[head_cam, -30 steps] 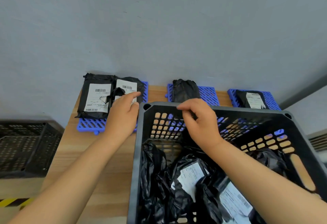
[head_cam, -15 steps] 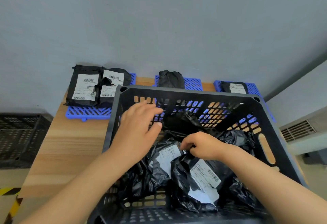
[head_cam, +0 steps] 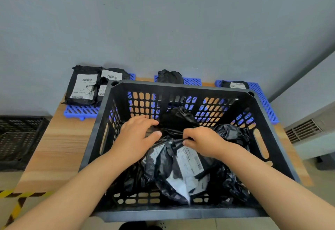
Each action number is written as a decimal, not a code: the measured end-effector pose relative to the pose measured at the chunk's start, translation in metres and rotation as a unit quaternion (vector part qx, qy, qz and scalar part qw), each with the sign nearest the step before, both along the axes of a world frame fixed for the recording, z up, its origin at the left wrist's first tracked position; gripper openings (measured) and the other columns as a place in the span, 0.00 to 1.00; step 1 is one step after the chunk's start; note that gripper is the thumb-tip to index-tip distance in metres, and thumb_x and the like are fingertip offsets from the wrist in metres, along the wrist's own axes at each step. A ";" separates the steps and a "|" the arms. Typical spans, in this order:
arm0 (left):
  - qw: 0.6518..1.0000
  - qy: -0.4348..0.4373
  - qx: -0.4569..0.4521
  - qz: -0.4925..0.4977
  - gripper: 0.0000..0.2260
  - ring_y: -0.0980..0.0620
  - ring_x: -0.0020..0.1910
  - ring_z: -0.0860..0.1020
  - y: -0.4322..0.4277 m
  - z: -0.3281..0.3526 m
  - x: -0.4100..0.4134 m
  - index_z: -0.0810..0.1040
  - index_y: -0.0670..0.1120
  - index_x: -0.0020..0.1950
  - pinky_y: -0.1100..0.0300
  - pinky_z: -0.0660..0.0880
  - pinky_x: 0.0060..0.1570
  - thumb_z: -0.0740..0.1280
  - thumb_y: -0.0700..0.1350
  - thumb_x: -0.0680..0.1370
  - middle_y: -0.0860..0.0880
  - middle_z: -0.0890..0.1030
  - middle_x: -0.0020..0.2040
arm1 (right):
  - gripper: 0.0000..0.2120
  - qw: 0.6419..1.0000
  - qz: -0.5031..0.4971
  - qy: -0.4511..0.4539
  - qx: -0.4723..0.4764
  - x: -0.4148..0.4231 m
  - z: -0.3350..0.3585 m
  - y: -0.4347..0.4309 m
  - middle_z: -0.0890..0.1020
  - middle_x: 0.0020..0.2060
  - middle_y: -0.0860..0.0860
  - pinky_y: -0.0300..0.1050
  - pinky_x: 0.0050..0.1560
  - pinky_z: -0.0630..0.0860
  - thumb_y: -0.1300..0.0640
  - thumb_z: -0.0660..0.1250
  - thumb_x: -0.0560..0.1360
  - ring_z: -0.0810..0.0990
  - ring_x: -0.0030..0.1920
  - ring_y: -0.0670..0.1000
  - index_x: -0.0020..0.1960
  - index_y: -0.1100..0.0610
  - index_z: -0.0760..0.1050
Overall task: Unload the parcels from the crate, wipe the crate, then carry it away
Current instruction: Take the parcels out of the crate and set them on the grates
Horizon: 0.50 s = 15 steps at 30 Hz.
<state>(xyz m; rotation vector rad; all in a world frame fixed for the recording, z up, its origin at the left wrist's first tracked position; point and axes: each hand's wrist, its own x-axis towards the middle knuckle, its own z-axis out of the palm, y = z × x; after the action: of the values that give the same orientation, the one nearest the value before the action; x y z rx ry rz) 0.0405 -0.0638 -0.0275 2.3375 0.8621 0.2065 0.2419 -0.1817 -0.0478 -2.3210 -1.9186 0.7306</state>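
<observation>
A black slotted crate [head_cam: 181,85] stands on the wooden table [head_cam: 59,144] and holds several black parcels. Both my hands are inside it. My right hand [head_cam: 201,141] pinches the top edge of a black parcel with a white label [head_cam: 188,164] in the middle. My left hand [head_cam: 136,135] reaches over a plain black parcel [head_cam: 178,119] at the back, fingers spread and slightly curved, touching the bags. Three blue pallets line the wall behind the crate: the left pallet [head_cam: 81,111] bears two labelled parcels [head_cam: 83,86], the middle one a black parcel [head_cam: 169,76], the right one a labelled parcel [head_cam: 235,85].
A second black crate [head_cam: 18,139] sits on the floor to the left of the table. Yellow and black tape [head_cam: 16,209] marks the floor at the lower left. A grey vented unit [head_cam: 308,130] stands to the right. The grey wall rises just behind the pallets.
Both hands came down from the crate's far rim and the left pallet into the crate. My right hand took hold of the labelled parcel's edge; the view moved closer over the crate.
</observation>
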 end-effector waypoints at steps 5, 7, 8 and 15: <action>0.990 -0.035 -0.133 -0.005 0.26 0.59 0.70 0.61 0.000 0.000 0.000 0.65 0.57 0.71 0.57 0.61 0.68 0.66 0.58 0.74 0.59 0.67 0.68 | 0.07 0.993 -0.076 0.041 0.078 -0.001 0.019 0.006 0.73 0.31 0.48 0.45 0.32 0.63 0.53 0.61 0.79 0.70 0.31 0.48 0.43 0.52 0.69; 0.979 -0.035 -0.202 -0.007 0.31 0.59 0.68 0.64 -0.001 0.003 0.001 0.61 0.55 0.74 0.62 0.63 0.63 0.69 0.56 0.73 0.58 0.66 0.70 | 0.07 0.989 -0.100 0.044 0.098 -0.002 0.027 0.009 0.73 0.31 0.47 0.42 0.30 0.62 0.53 0.60 0.80 0.69 0.30 0.46 0.43 0.51 0.69; 0.973 -0.033 -0.228 -0.006 0.33 0.59 0.67 0.65 0.000 0.005 0.001 0.59 0.55 0.74 0.63 0.63 0.62 0.70 0.55 0.73 0.57 0.66 0.70 | 0.07 0.987 -0.110 0.043 0.105 -0.003 0.030 0.010 0.73 0.31 0.47 0.41 0.30 0.62 0.53 0.60 0.80 0.69 0.31 0.46 0.43 0.52 0.69; 0.963 0.017 -0.268 0.025 0.37 0.54 0.61 0.71 0.006 0.008 -0.004 0.58 0.57 0.74 0.60 0.69 0.60 0.74 0.50 0.70 0.55 0.69 0.67 | 0.10 0.981 -0.149 0.028 0.120 -0.001 0.040 0.007 0.75 0.33 0.50 0.45 0.33 0.63 0.52 0.58 0.80 0.71 0.33 0.49 0.40 0.50 0.66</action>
<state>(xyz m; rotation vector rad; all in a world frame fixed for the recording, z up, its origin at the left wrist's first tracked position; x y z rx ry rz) 0.0369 -0.0576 -0.0190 1.8184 0.8677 -0.0462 0.2409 -0.1749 -0.0075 -2.3322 -1.4922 0.4967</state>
